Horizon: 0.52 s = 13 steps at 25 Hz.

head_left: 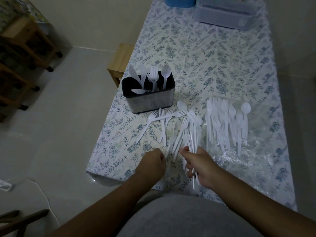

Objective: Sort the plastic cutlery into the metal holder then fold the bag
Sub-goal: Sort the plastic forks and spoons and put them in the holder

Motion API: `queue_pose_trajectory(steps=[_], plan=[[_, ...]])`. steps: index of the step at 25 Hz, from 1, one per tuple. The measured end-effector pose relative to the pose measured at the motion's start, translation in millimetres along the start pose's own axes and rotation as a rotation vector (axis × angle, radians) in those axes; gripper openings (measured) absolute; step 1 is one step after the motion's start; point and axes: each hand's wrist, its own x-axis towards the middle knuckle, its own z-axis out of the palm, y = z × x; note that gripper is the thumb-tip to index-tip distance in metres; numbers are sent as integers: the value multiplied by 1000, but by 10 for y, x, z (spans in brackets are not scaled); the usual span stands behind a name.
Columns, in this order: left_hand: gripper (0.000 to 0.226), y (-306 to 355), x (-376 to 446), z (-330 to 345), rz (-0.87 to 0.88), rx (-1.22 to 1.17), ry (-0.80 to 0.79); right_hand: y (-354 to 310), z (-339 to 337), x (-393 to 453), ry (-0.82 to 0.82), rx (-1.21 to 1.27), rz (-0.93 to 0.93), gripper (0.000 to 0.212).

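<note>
Floral-clothed table: your right hand is gripping a bundle of white plastic cutlery, handles pointing toward you; your left hand is curling closed, apparently empty; the black-lined metal holder is standing ahead-left.

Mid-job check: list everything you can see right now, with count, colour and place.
Metal holder: one, silver with black rim, table's left side, a few white knives, forks and a spoon upright inside.
Loose forks: several, white, fanned out in front of the holder.
Bag: one, clear, right of centre, many white pieces on it.
Storage box: one, clear, far end.
Blue container: one, far end.
Table: one, floral cloth.
Stool: one, wooden, beside the table.
Left hand: closed, near edge; contents unclear.
Right hand: gripping a white cutlery bundle.
</note>
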Motion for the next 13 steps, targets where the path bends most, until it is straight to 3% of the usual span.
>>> queue_pose_trajectory(steps=[3,5,10,13], plan=[[10,165,-75,-70,13,-295,-98,6,19,4,-6,26,-14,33],[16,254,-81,-85,106,-346,-137,10,27,7,-6,32,-13,38],[15,217,325,-172,222,-135,123,-60,-53,16,18,62,8,32],[29,216,535,-191,234,-10,145,-61,-52,-33,-5,58,17,26]])
